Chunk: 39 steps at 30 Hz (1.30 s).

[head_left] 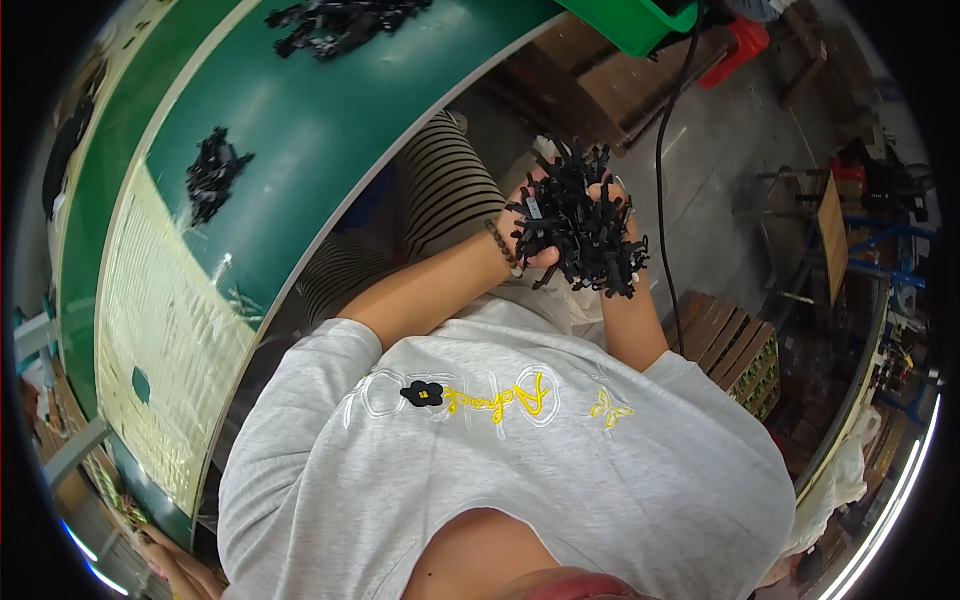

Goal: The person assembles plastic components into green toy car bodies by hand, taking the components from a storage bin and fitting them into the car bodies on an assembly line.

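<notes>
In front of my chest, a thick bunch of small black plastic pieces [580, 225] is cupped between my two hands. My left hand [512, 218], with a beaded bracelet at its wrist, wraps round the bunch from the left, its thumb along the near side. On the other side my right hand [607, 191] closes round the same bunch; its palm is mostly hidden behind the pieces. The ends stick out in all directions. Two more heaps of like black pieces lie on the green tabletop [330, 150]: a small heap [214, 178] and a bigger heap [340, 25] farther off.
Clear ribbed sheeting [150, 340] covers the table's near left part. At the far side hangs a green plastic bin [635, 25], with a red stool [735, 55] beyond. A black cable [662, 170] runs down right of my hands. A slatted wooden crate [725, 340] stands at right.
</notes>
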Tool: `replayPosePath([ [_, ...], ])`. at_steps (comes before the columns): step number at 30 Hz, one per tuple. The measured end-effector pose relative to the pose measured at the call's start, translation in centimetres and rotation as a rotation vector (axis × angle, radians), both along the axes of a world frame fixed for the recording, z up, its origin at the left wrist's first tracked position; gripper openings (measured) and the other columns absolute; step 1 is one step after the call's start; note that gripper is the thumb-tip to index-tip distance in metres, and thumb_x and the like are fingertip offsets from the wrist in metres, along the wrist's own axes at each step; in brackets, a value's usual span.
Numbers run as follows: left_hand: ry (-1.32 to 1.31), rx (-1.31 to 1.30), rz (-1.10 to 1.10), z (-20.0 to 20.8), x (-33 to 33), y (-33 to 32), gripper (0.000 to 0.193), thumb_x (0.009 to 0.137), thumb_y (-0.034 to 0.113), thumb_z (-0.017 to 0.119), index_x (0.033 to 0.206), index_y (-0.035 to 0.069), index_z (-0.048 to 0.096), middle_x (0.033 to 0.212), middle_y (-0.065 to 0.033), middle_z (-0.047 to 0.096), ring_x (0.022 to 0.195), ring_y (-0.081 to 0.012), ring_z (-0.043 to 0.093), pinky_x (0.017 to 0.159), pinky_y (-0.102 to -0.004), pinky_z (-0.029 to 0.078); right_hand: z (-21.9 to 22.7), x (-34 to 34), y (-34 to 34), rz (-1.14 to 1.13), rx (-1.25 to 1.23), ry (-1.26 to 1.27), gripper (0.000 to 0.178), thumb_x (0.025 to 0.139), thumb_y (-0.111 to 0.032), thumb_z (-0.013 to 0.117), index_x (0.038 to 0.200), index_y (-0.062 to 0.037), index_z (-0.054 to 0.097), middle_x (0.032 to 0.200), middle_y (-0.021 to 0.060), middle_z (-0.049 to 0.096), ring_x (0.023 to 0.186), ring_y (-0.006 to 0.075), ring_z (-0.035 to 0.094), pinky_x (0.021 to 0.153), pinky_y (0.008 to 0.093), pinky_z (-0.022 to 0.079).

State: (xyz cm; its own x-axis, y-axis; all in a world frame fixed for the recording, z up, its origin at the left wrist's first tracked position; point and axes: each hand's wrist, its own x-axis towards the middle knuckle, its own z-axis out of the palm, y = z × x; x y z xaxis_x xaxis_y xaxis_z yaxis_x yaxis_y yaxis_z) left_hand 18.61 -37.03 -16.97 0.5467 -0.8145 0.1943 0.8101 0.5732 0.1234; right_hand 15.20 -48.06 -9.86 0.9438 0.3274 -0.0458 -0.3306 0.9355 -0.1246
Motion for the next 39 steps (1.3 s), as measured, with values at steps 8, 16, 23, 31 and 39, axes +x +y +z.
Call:
replayPosePath([
  [8,-0.318,0.047,0.377,10.8,0.8,4.8,0.062,0.077,0.036,0.067,0.131,0.013,0.047,0.133,-0.0017,0.050,0.123,-0.0200,0.044,0.109,-0.0418,0.024,8.8,4.7,4.7,0.121,-0.464,-0.237,0.052,0.085,-0.038,0.056,0.117,0.0026,0.054,0.113,0.0197,0.060,0.106,0.0305,0.058,0.091,0.0440,0.048],
  [16,0.092,-0.322,0.505,18.9,3.6,14.7,0.055,0.084,0.056,0.046,0.128,0.023,0.049,0.132,0.0030,0.048,0.121,-0.0216,0.044,0.103,-0.0463,0.031,11.9,16.4,17.6,0.549,-0.263,-0.272,0.042,0.083,-0.032,0.061,0.112,-0.0027,0.058,0.116,0.0189,0.058,0.105,0.0331,0.057,0.089,0.0455,0.049],
  [23,0.664,-0.071,0.883,19.8,2.8,22.7,0.039,0.091,0.033,0.042,0.120,0.009,0.054,0.124,-0.0084,0.053,0.116,-0.0256,0.047,0.103,-0.0386,0.033,15.2,18.9,27.0,0.843,-0.126,-0.473,0.022,0.080,-0.030,0.066,0.086,-0.0085,0.066,0.108,0.0185,0.063,0.095,0.0311,0.061,0.078,0.0447,0.054],
  [31,0.046,1.242,1.522,19.3,-2.0,29.2,0.029,0.093,0.025,0.042,0.110,0.007,0.057,0.115,-0.0084,0.057,0.109,-0.0188,0.050,0.094,-0.0329,0.037,14.6,21.3,28.3,0.929,-0.610,-0.242,0.020,0.079,-0.021,0.064,0.093,-0.0057,0.063,0.091,0.0138,0.066,0.078,0.0291,0.063,0.064,0.0505,0.054],
  [39,-0.408,1.735,1.567,16.4,1.9,30.5,0.056,0.088,0.037,0.055,0.125,-0.003,0.044,0.125,-0.0190,0.048,0.120,-0.0292,0.042,0.101,-0.0372,0.032,13.4,23.0,29.9,0.521,-1.083,-0.588,0.020,0.075,-0.015,0.067,0.087,0.0011,0.065,0.078,0.0088,0.065,0.062,0.0206,0.063,0.061,0.0340,0.056],
])
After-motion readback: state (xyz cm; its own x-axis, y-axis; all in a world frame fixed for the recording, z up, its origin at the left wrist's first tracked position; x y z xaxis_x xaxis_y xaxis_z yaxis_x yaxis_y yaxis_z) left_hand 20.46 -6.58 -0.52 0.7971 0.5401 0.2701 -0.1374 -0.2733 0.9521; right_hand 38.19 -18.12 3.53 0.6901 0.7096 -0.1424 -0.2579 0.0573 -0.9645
